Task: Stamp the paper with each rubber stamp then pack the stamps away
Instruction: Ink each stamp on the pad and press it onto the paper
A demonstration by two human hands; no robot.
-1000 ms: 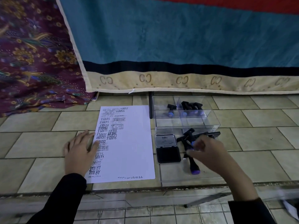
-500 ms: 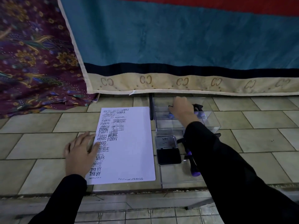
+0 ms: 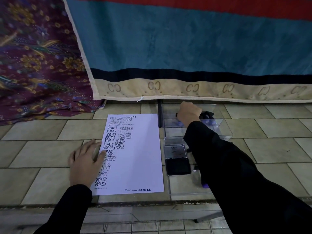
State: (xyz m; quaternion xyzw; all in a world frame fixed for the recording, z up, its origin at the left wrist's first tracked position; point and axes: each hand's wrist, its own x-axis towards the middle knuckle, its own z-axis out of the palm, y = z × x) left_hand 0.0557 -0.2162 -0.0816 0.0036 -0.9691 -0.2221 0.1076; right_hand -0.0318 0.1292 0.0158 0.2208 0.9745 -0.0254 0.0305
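Mostly done: paper [image 3: 135, 154] on floor, long axis near-to-far, left col. full of prints. Stamps [image 3: 206, 114] sit in clear box [image 3: 226, 132]. Right hand [image 3: 189, 112] is inside it, grip curled, can't tell if holding one. Left hand [image 3: 86, 162] lies flat on paper's edge, grip open. Left to do: purple-tipped stamp [image 3: 205, 185] not yet packed, tip toward person; ink pad [image 3: 178, 166] open.

We find the scene dim and evenly lit, with only faint, soft shadows; the white paper [image 3: 141, 157] is the brightest patch. At 5 o'clock the black sleeve [image 3: 236, 174] loses all detail. Toward 3 and 9 o'clock the floor tiles [image 3: 42, 154] bow. Fine print looks slightly soft.
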